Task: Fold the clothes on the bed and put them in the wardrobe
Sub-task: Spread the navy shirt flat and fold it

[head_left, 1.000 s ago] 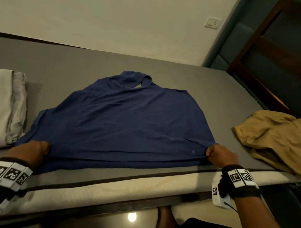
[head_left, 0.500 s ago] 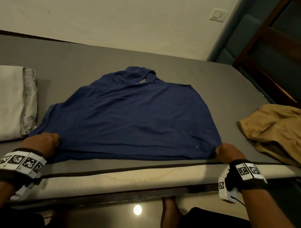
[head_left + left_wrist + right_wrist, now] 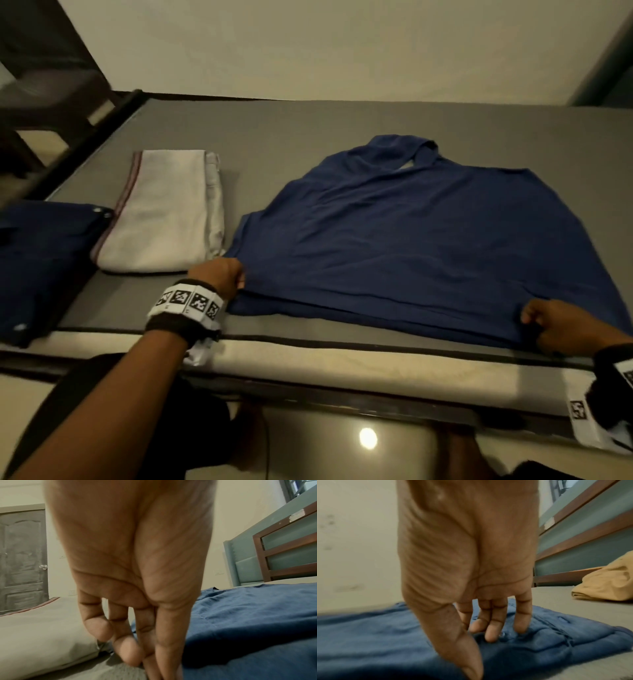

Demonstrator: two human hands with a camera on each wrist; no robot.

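The blue shirt [image 3: 404, 240] lies flat, collar pointing away, hem along the bed's [image 3: 308, 123] near edge. The left hand [image 3: 219, 275] pinches its left hem corner and the right hand [image 3: 568, 329] its right, so the fold goes away from the person.

Far side: bare bed [image 3: 308, 137] behind blue shirt [image 3: 411, 240].
Left: folded white cloth [image 3: 164, 216] just beside shirt, narrow gap.
Right: tan garment [image 3: 606, 582] apart.

Camera view swung left, revealing a dark folded garment [image 3: 41, 267].
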